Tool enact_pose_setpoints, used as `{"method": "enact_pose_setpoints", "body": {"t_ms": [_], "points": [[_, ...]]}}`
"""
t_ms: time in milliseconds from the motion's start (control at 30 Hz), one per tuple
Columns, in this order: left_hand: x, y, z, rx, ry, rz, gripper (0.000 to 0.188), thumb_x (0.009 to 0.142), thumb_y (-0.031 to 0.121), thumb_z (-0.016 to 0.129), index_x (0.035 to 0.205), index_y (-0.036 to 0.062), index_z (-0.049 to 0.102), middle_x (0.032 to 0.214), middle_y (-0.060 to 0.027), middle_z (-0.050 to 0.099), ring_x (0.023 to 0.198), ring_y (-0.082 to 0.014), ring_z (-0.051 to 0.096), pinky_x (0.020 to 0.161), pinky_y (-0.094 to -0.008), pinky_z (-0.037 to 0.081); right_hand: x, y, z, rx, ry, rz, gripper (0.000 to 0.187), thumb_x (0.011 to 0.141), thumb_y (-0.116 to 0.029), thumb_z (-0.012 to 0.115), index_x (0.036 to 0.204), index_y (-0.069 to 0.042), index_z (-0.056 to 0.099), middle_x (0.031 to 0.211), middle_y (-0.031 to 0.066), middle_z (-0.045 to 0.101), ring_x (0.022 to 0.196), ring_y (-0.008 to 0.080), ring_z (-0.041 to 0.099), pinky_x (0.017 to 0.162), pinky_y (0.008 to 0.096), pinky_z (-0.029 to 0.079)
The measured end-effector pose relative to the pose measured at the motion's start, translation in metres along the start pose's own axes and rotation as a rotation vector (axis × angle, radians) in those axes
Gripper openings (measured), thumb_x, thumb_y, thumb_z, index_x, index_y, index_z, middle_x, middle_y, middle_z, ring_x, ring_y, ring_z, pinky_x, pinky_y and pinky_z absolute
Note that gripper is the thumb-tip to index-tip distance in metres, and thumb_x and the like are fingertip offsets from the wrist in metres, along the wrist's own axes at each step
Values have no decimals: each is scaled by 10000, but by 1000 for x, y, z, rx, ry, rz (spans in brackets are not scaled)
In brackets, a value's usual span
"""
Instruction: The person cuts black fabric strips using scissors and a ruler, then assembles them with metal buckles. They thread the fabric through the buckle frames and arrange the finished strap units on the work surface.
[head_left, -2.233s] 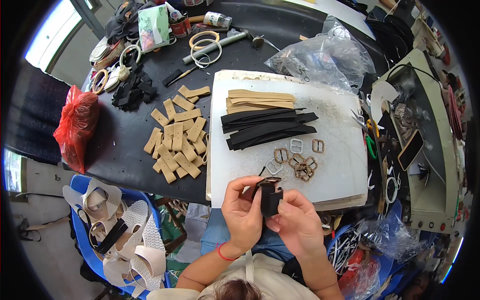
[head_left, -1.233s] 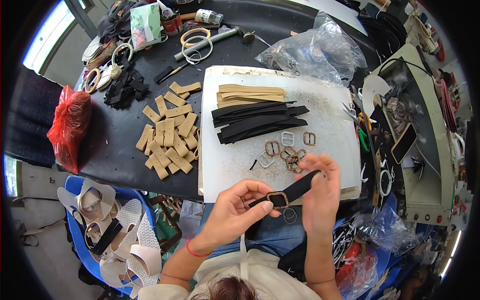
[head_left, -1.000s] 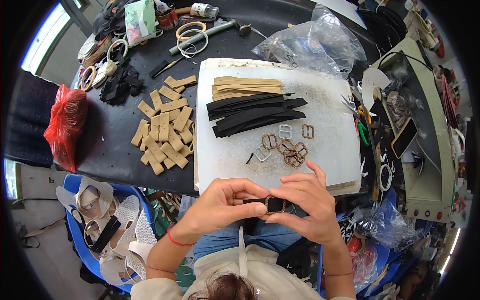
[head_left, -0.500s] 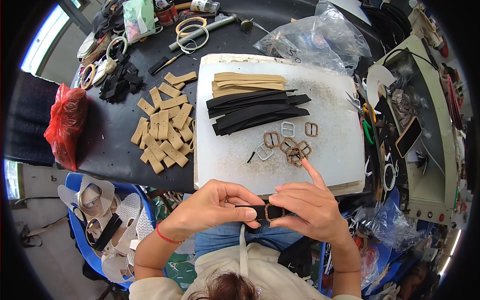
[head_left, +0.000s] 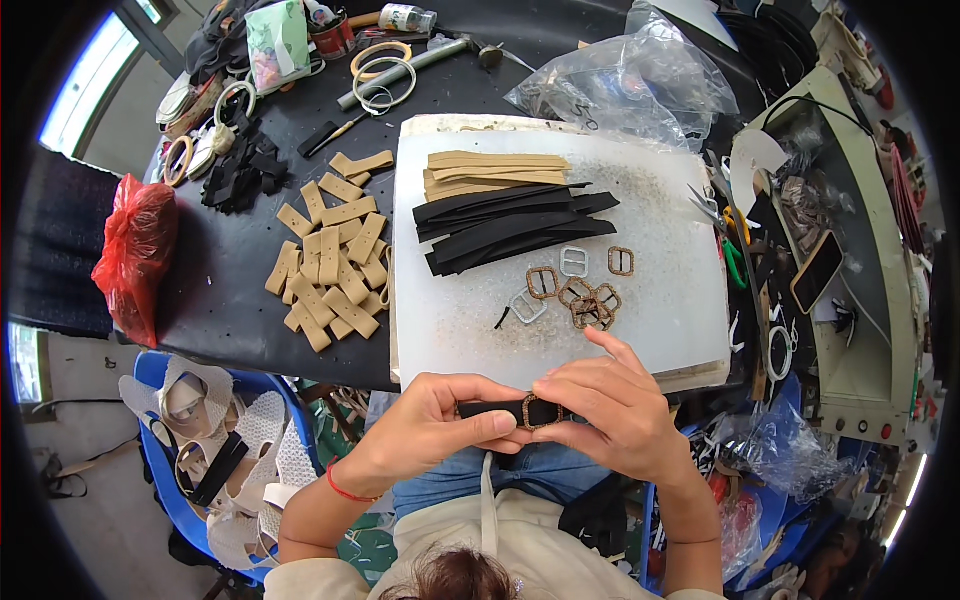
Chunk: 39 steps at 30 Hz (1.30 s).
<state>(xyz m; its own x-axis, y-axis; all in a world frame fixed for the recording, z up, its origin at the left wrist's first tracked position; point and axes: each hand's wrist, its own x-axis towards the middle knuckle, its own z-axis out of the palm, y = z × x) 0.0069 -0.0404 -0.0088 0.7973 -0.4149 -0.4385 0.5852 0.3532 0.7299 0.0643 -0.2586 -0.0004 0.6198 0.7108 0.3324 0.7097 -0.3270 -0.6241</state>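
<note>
Just over the board's front edge, my left hand [head_left: 435, 425] pinches a black strap [head_left: 483, 409] between thumb and fingers. A brown speckled buckle [head_left: 527, 412] sits around the strap, which shows inside its frame. My right hand [head_left: 620, 415] grips the buckle at its right side, thumb below and fingers above, with the index finger raised. The strap's part under my right fingers is mostly hidden. Beyond my right hand, several loose brown buckles [head_left: 542, 283] and two clear ones, including a clear buckle [head_left: 574, 262], lie on the white board [head_left: 460, 345].
Black strips [head_left: 520, 225] and tan strips [head_left: 490, 172] lie across the board. Left of it are a pile of tan straps [head_left: 345, 265] and a red plastic bag [head_left: 137, 260]. Scissors [head_left: 738, 235] lie at right. A blue bin [head_left: 155, 450] of white pieces stands lower left.
Both hands have moved slightly, and the buckle has shifted a little left and up. More strap shows within the buckle frame. My right index finger has drawn back toward the left.
</note>
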Motion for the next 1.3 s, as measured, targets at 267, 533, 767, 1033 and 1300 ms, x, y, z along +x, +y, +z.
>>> {"method": "enact_pose_setpoints", "body": {"t_ms": [267, 533, 767, 1033, 1300], "points": [[2, -4, 1, -47, 30, 83, 294, 908, 57, 610, 1165, -82, 574, 1019, -192, 665, 916, -209, 673, 811, -283, 570, 4, -6, -6, 300, 83, 176, 557, 607, -221, 859, 1100, -54, 661, 1013, 99, 662, 941, 232, 643, 954, 401, 449], [5, -7, 1, -105, 52, 51, 268, 884, 44, 639, 1108, -97, 592, 975, -196, 675, 884, -214, 682, 787, -282, 574, -5, 1, 4, 151, 105, 87, 484, 601, -199, 852, 1036, -60, 692, 964, 58, 642, 848, 229, 582, 784, 334, 444], [5, -7, 3, -61, 90, 38, 242, 867, 40, 664, 1063, -90, 607, 940, -179, 684, 852, -196, 684, 765, -279, 577, -9, 4, 8, 223, 110, 93, 392, 659, -140, 811, 1025, -75, 687, 912, 28, 635, 837, 207, 585, 817, 334, 400], [-2, 11, -23, 1119, 512, 765, 361, 787, 67, 716, 1134, 31, 626, 1068, -120, 670, 997, -375, 629, 852, -396, 516, 1, 10, 15, -113, 139, -21, 260, 713, -35, 730, 961, -84, 670, 909, 27, 632, 812, 178, 593, 916, 462, 368], [5, 19, -118, 1828, 596, 716, 493, 806, 236, 627, 1285, 174, 529, 1441, -102, 394, 1395, -363, 239, 1087, -670, 37, -4, 22, 39, -482, 154, -111, 250, 708, -103, 724, 955, -111, 686, 1045, 41, 641, 971, 212, 578, 966, 502, 349]]}}
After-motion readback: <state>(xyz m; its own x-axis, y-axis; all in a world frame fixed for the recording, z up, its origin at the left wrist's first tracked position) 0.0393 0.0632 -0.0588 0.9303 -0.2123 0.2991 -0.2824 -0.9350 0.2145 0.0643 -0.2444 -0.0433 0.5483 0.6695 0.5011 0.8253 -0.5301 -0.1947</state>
